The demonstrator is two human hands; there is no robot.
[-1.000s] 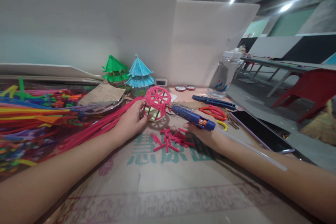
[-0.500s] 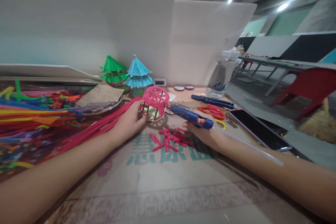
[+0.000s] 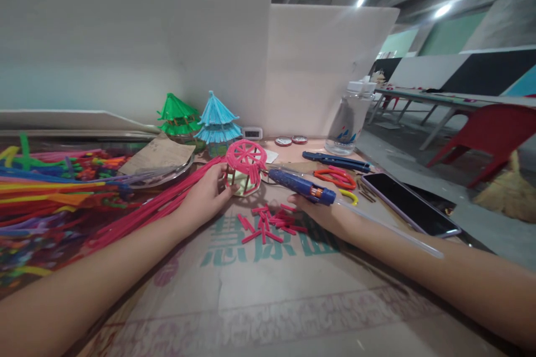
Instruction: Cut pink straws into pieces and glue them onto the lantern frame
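My left hand (image 3: 213, 189) is closed on the side of a small pavilion model (image 3: 246, 157), which has a pink spoked round top, thin brown posts and a pale base. In my right hand (image 3: 314, 209) is a blue hot glue gun (image 3: 299, 183), a long clear glue stick (image 3: 389, 228) trailing from its back over the forearm. The gun's nozzle is at the right rim of the pink top; whether it touches is too small to tell. Short pink pipe cleaner pieces (image 3: 272, 222) lie scattered on the cardboard just below the model.
Long pink pipe cleaners (image 3: 167, 201) and many coloured ones lie at left. Behind stand a green model (image 3: 178, 114) and a blue model (image 3: 216, 120). At right are a water bottle (image 3: 347, 117), a dark blue cutter (image 3: 335, 160), orange-handled scissors (image 3: 335, 178) and a phone (image 3: 410, 203).
The whole view has shifted slightly, so everything appears a little further left. Both hands keep their grips, and the nozzle stays at the rim of the pink top.
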